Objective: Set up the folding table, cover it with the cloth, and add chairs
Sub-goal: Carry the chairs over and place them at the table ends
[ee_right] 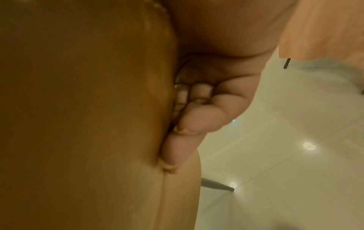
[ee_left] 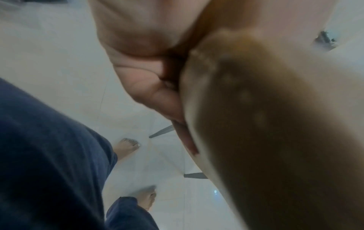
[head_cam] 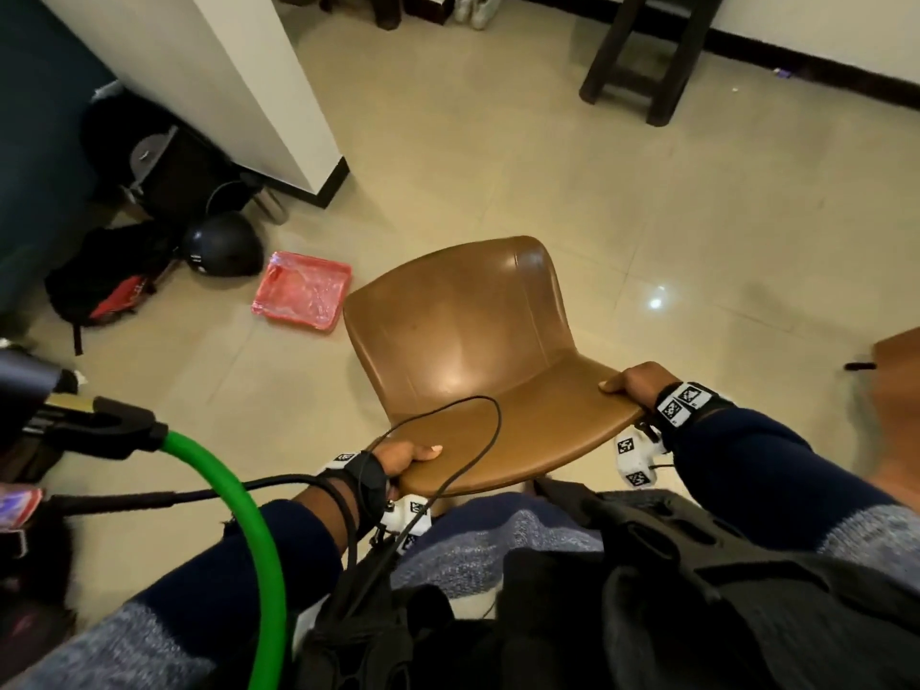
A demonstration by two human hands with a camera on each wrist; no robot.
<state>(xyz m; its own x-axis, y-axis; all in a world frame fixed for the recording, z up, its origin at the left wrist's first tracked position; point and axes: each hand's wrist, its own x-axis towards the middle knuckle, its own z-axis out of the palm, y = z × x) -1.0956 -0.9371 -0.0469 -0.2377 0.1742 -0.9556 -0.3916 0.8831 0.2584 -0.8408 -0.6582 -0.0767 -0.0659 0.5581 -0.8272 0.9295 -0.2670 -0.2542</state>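
Observation:
A brown leather-look chair [head_cam: 463,336] is in front of me, its seat toward my body and its back tipped away. My left hand [head_cam: 403,458] grips the near left edge of the seat, thumb on top. My right hand [head_cam: 634,383] grips the right edge, thumb on top, fingers curled under. In the left wrist view my left hand [ee_left: 141,65] presses against the chair's underside [ee_left: 265,140], with grey chair legs [ee_left: 161,132] below. In the right wrist view my fingers [ee_right: 189,124] curl under the chair seat [ee_right: 88,109]. The corner of a brown surface [head_cam: 896,371] shows at the right.
On the tiled floor to the left lie a red packet [head_cam: 301,291], a black helmet [head_cam: 221,251] and a black-and-red backpack [head_cam: 107,286]. A white pillar [head_cam: 224,87] stands at the back left, dark wooden furniture legs [head_cam: 642,62] at the back. A green hoop [head_cam: 234,495] curves past my left arm.

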